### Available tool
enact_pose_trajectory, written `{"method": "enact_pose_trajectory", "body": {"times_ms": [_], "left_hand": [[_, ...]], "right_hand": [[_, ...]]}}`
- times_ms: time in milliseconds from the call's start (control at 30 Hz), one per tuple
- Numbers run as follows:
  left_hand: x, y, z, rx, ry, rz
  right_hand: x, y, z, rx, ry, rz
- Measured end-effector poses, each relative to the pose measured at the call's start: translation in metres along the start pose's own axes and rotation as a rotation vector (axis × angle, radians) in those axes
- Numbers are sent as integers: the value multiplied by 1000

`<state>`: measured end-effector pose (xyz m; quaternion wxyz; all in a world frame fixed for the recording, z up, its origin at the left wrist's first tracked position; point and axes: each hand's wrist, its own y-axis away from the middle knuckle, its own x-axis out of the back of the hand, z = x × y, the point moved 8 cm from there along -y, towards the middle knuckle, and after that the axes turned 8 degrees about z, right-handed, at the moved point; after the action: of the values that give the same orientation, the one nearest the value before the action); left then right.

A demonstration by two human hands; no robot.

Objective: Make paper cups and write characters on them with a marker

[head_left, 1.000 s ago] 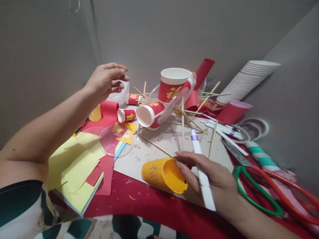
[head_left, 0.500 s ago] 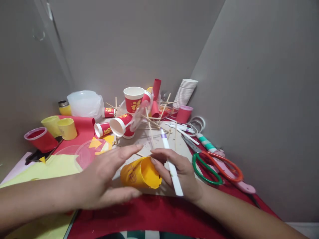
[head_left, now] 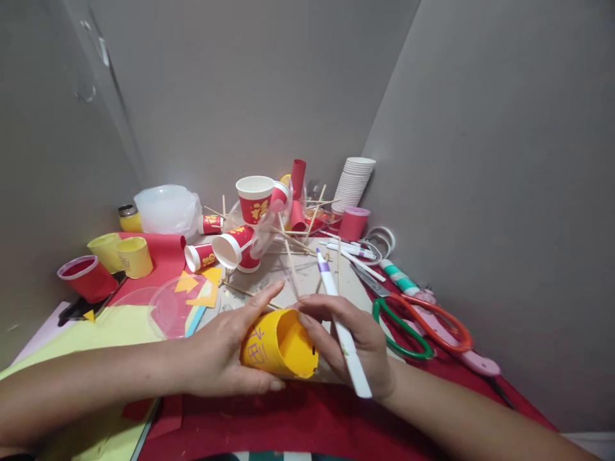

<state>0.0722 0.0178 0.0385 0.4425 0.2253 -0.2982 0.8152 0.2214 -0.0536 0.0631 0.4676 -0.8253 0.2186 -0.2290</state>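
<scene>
A yellow paper cup [head_left: 278, 344] with purple writing lies on its side near the table's front edge. My left hand [head_left: 225, 349] cups its base, thumb underneath and fingers over the top. My right hand [head_left: 353, 346] touches the cup's open rim with its fingertips. This hand also holds a white marker with a purple cap [head_left: 340, 321], which points away from me.
Green and orange scissors [head_left: 418, 326] lie right of my hands. Behind are red printed cups [head_left: 254, 198], wooden sticks [head_left: 288, 246], a stack of white cups [head_left: 353, 182], clear lids [head_left: 168, 307], yellow paper [head_left: 96, 326], red and yellow cups [head_left: 110, 259] at left. Grey walls enclose the table.
My left hand came down from the back left and closed onto the yellow cup. The right hand tilted the marker more upright. The camera view pulled back.
</scene>
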Motion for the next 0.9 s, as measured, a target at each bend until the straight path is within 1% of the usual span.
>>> {"method": "enact_pose_trajectory", "body": {"times_ms": [133,200,300,367,433,533,633,700,767,800,833,900], "left_hand": [[12,-1,4,33,28,19],[23,0,7,43,0,73],[42,4,14,-1,-25,207],[54,11,17,-24,-30,302],[64,19,15,7,-65,398],[83,31,13,66,-61,550],[111,43,12,90,-8,743],[137,52,8,106,-45,905],[162,61,2,122,-83,1037],[173,64,-1,109,-94,1074],[182,66,-5,124,-117,1094],[197,67,-18,197,-111,1088]], "right_hand": [[6,0,3,9,13,68],[6,1,6,-5,-26,79],[0,4,10,-28,-89,55],[-7,7,7,21,-69,-2],[-17,11,1,112,-39,-93],[-28,19,-10,267,-70,-219],[-34,24,-14,345,-104,-277],[-36,26,-13,343,-102,-296],[-38,28,-12,343,-97,-312],[-40,30,-12,346,-96,-322],[-41,31,-13,352,-97,-335],[-44,35,-14,364,-116,-371]]}}
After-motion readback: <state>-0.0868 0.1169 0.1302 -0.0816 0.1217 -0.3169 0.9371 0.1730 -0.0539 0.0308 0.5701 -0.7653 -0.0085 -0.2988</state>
